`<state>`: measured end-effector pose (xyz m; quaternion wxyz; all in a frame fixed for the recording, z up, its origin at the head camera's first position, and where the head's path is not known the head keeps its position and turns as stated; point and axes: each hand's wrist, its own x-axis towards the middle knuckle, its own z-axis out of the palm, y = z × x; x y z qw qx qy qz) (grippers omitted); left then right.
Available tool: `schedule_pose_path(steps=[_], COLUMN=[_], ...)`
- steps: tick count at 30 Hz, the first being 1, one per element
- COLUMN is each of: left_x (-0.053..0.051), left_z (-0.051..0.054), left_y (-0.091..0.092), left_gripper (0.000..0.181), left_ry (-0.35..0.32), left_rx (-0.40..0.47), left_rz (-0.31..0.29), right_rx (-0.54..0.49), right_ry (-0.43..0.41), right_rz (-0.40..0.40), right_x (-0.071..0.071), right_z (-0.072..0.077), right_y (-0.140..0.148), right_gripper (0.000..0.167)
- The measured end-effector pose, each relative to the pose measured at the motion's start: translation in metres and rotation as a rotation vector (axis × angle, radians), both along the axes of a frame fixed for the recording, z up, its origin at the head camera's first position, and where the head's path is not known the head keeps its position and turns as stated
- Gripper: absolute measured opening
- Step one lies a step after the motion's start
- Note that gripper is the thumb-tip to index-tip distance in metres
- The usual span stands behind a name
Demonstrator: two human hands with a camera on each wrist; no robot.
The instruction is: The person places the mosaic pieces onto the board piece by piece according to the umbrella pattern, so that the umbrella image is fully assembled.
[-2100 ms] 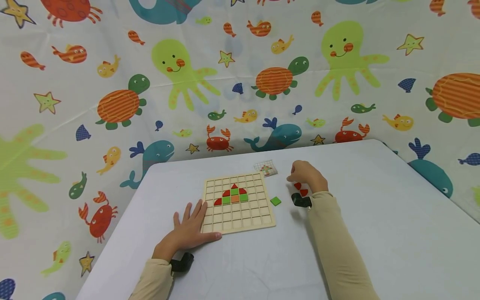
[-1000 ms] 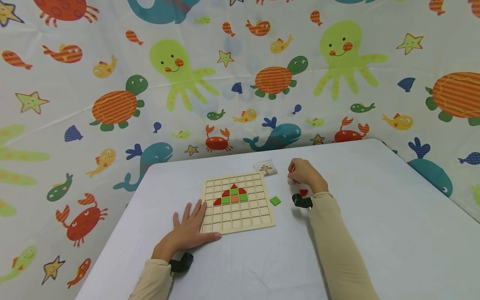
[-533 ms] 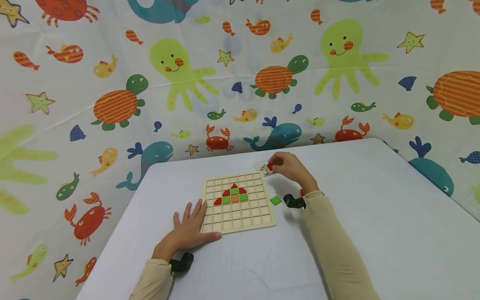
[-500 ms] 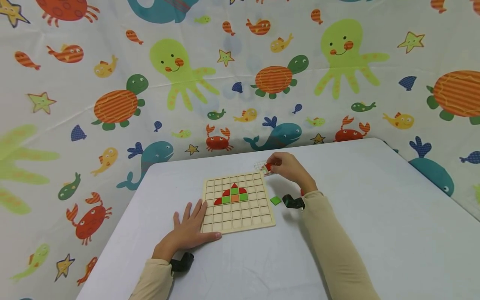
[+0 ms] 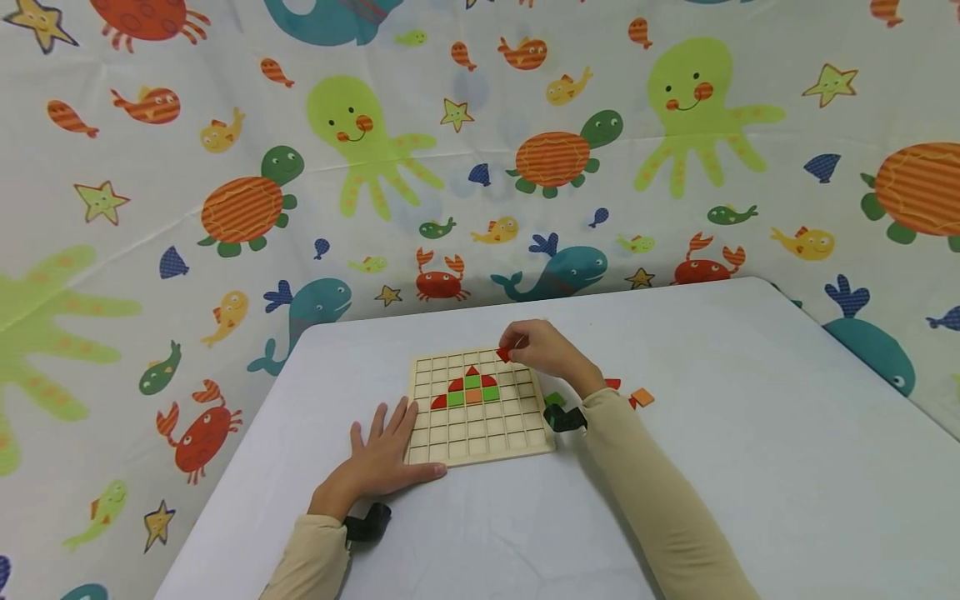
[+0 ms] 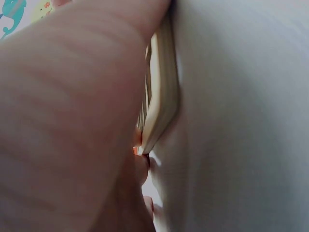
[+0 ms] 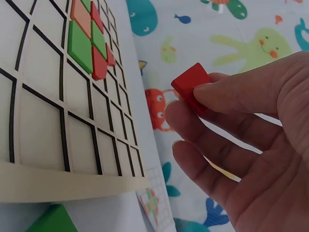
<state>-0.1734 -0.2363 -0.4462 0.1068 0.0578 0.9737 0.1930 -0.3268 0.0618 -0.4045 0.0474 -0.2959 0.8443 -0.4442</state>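
A wooden grid board (image 5: 480,429) bears a group of red, green and orange pieces in its upper middle cells. My left hand (image 5: 378,467) lies spread at its lower left, fingers on the left edge and thumb along the front; the left wrist view shows the hand beside the board's edge (image 6: 166,72). Above the board's upper right part, my right hand (image 5: 543,350) pinches a red piece (image 5: 504,355) between thumb and fingers. Seen in the right wrist view, that red piece (image 7: 192,86) is held clear of the board (image 7: 43,116), which stands to its left.
Right of the board lie a green square (image 5: 554,399), partly behind the wrist camera, an orange square (image 5: 642,397) and red pieces (image 5: 612,383). A printed pattern card (image 7: 152,200) shows in the right wrist view. Behind the white table (image 5: 750,375) hangs a sea-animal cloth (image 5: 480,83).
My right hand has picked up a red piece on the right and moved left past the card to above the board. The orange square has come into view. My left hand remains in place.
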Motion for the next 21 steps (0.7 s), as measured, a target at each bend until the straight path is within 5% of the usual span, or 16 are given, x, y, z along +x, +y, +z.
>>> schedule_pose_path(steps=[21], left_x=[-0.0050], left_z=[-0.0035], left_y=[-0.0027], left_gripper=[0.127], left_ry=[-0.002], left_rx=[-0.003], left_rz=[-0.006], right_rx=[0.092], right_ry=[0.006], right_rz=[0.044], right_x=[0.0028], right_z=[-0.0004], right_y=[-0.0088], right_gripper=[0.010])
